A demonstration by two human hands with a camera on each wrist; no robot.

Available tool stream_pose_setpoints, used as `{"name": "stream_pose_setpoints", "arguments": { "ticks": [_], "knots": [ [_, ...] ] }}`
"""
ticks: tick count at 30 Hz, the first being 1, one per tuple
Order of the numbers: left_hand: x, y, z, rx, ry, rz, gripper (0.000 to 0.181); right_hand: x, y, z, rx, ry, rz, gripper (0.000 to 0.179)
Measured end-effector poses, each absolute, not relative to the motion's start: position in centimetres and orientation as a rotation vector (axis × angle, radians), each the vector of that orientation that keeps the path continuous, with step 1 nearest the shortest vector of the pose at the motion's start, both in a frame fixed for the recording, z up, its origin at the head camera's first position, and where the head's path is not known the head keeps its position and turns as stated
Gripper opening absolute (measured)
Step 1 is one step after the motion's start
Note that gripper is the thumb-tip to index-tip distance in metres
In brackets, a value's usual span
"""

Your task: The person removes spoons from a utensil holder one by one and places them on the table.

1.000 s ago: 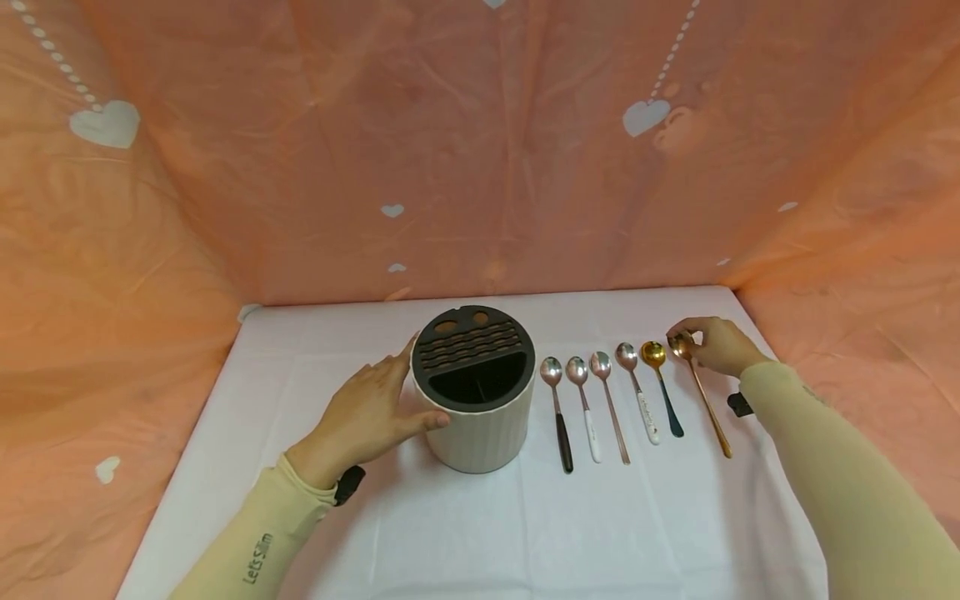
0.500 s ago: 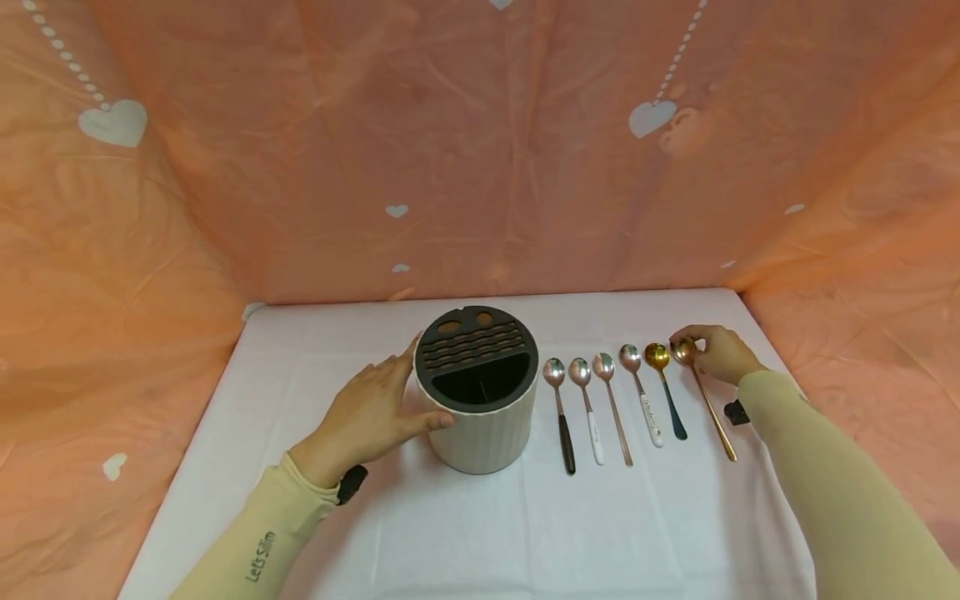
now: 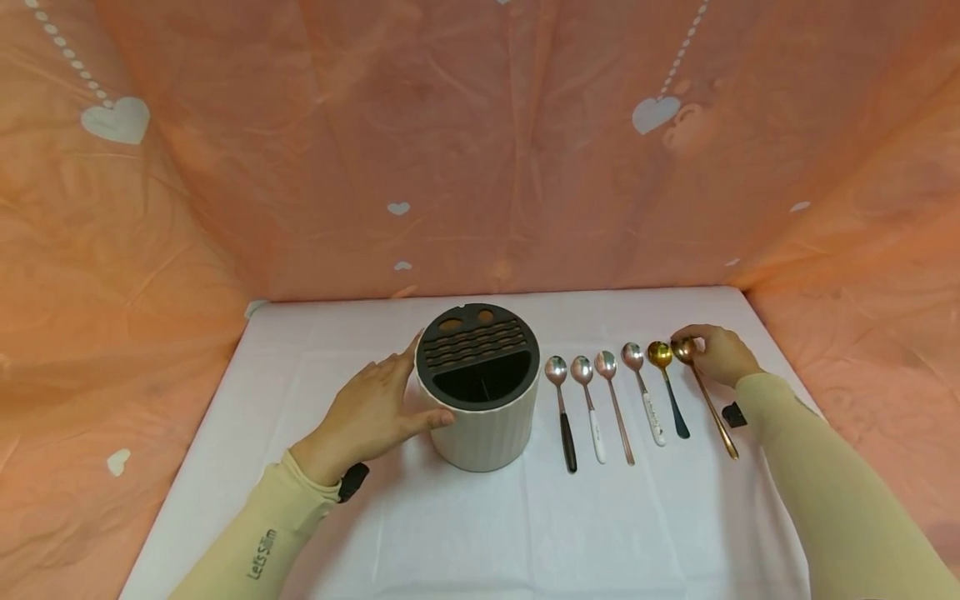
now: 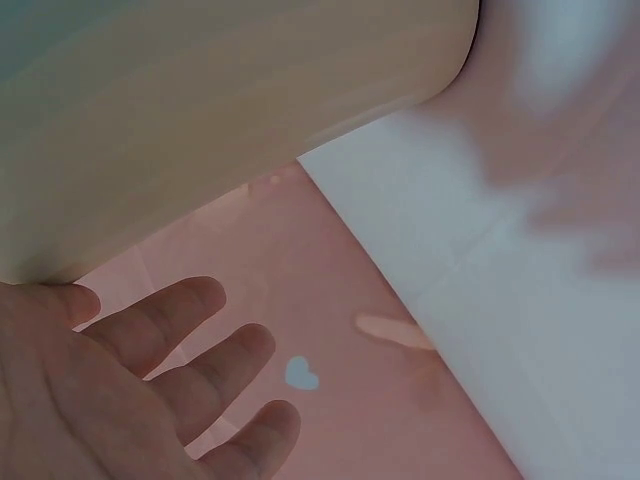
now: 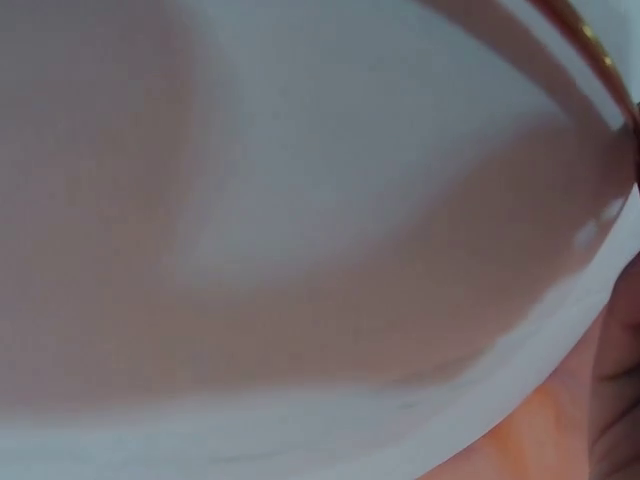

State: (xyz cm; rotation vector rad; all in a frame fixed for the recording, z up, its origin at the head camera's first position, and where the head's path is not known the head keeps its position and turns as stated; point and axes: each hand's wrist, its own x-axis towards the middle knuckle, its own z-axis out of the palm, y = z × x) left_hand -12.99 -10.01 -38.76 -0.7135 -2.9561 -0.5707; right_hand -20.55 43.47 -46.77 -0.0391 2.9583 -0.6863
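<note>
My left hand [image 3: 367, 408] rests against the left side of a pale, ribbed round utensil holder [image 3: 483, 442], fingers extended and thumb toward its front. In the left wrist view its fingers [image 4: 215, 390] are straight and spread beside the holder's wall [image 4: 240, 90]. A black lid [image 3: 472, 342] with slots, round holes and a half-round opening tops the holder. At the right end of a row of spoons, my right hand [image 3: 723, 357] pinches a gold spoon [image 3: 716, 417] by its bowl. That spoon's handle [image 5: 590, 45] shows at the right wrist view's upper right corner.
Left of the gold spoon lie several spoons, bowls away from me: a gold one with a dark handle [image 3: 678, 417], ones with white handles [image 3: 652, 421], a rose-coloured one [image 3: 621, 425] and a black-handled one [image 3: 567, 442]. A white cloth [image 3: 465, 533] covers the table; orange curtains surround it.
The view has shifted slightly. My right hand stays at the gold spoon's bowl, and my left hand keeps its place beside the holder.
</note>
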Motion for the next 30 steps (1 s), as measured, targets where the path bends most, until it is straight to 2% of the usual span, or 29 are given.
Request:
{"name": "stream_pose_setpoints", "arguments": {
  "ticks": [9, 20, 30],
  "knots": [
    [-13.0, -10.1, -38.6, -0.714, -2.974, -0.560, 0.109, -20.1, 44.0, -46.5, -0.014, 2.948, -0.675, 0.043],
    [-13.5, -10.0, -38.8, -0.728, -2.945, -0.578, 0.109, -19.5, 45.3, -45.5, -0.061, 3.037, -0.602, 0.040],
    [-13.5, -11.2, -39.4, -0.725, -2.993, -0.548, 0.107, -18.7, 44.3, -43.4, -0.105, 3.045, -0.697, 0.040]
  ]
}}
